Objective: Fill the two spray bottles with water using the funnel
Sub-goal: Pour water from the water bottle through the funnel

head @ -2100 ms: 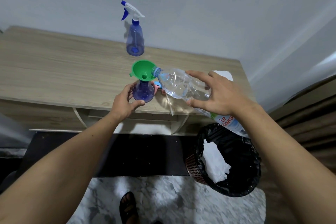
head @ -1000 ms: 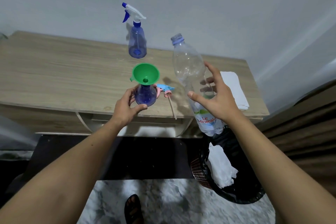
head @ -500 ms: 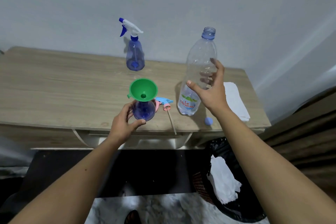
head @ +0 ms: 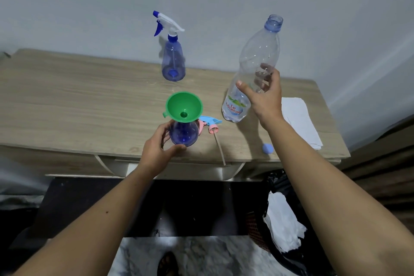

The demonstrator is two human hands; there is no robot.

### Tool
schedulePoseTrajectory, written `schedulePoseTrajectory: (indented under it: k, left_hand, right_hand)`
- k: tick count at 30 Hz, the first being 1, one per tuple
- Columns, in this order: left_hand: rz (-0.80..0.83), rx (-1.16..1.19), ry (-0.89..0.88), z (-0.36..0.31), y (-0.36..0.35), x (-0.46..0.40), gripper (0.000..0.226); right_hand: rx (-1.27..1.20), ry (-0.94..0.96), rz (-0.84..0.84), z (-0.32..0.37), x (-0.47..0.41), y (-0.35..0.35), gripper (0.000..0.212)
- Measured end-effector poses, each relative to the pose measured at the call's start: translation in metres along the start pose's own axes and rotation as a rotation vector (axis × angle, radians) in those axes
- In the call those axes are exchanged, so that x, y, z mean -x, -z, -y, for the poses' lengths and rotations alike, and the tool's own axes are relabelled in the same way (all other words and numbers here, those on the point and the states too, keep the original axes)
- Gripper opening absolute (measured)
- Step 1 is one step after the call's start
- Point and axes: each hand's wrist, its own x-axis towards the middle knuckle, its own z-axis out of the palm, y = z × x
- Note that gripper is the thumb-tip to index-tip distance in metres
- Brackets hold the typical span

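Observation:
A green funnel (head: 184, 106) sits in the neck of a blue spray bottle (head: 184, 134) near the front edge of the wooden table (head: 78, 105). My left hand (head: 158, 148) grips that bottle's body. Its pink and blue spray head (head: 209, 124) lies beside it with its tube pointing toward the table edge. My right hand (head: 265, 94) holds a clear water bottle (head: 253, 69), uncapped, standing upright on the table with only a little water at the bottom. A second blue spray bottle (head: 173, 51) with its white and blue head on stands at the back by the wall.
A blue bottle cap (head: 267, 148) lies near the table's front right edge. Folded white tissue (head: 300, 121) lies at the right end. Below on the right stands a bin (head: 280, 219) with a black liner and white paper. A foot shows on the marble floor.
My right hand tipped the water bottle back from the funnel, swung it upright and set it down on the table to the right. My left hand stayed on the spray bottle.

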Motion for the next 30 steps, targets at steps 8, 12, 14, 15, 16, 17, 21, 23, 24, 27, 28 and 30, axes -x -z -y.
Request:
schedulePoseTrajectory:
  k: [8,12,14,15,16,17,21,23,24,27,28,30]
  left_hand:
    - [-0.002,0.025,0.001,-0.001,-0.001,0.000,0.084]
    - [-0.006,0.039,-0.002,-0.002,-0.002,0.001,0.084]
    - [-0.007,0.036,-0.002,-0.002,-0.002,0.002,0.085]
    - [-0.007,0.035,-0.001,-0.001,-0.002,0.002,0.085]
    - [-0.009,0.033,-0.001,-0.001,-0.002,0.001,0.085]
    - [-0.011,0.033,0.000,0.000,-0.002,0.001,0.085]
    - [-0.010,0.028,0.011,0.001,-0.003,0.000,0.086]
    - [-0.010,0.023,0.006,0.002,-0.003,0.000,0.087]
    - [-0.009,0.021,0.004,0.002,-0.003,0.000,0.087]
    - [-0.007,0.016,0.004,0.003,-0.003,0.000,0.088]
    - [-0.007,0.013,0.005,0.003,-0.002,0.000,0.088]
    - [-0.006,0.008,0.002,0.002,-0.002,0.000,0.089]
  right_hand:
    - [-0.019,-0.033,0.006,-0.005,0.000,-0.001,0.087]
    - [-0.016,-0.034,0.016,-0.004,0.001,0.001,0.084]
    - [-0.007,-0.031,0.023,-0.004,0.000,0.002,0.082]
    - [-0.002,-0.031,0.024,-0.004,0.000,0.002,0.081]
    - [0.002,-0.031,0.023,-0.004,0.000,0.002,0.081]
    - [0.003,-0.032,0.023,-0.004,0.000,0.002,0.081]
    - [0.012,-0.033,0.019,-0.004,0.003,0.002,0.087]
    - [0.014,-0.035,0.027,-0.004,0.002,0.002,0.087]
    - [0.017,-0.035,0.033,-0.004,0.002,0.003,0.086]
    - [0.042,-0.026,0.039,-0.003,0.003,0.005,0.083]
    - [0.051,-0.023,0.034,-0.003,0.004,0.006,0.082]
    - [0.067,-0.019,0.014,-0.002,0.009,0.008,0.080]
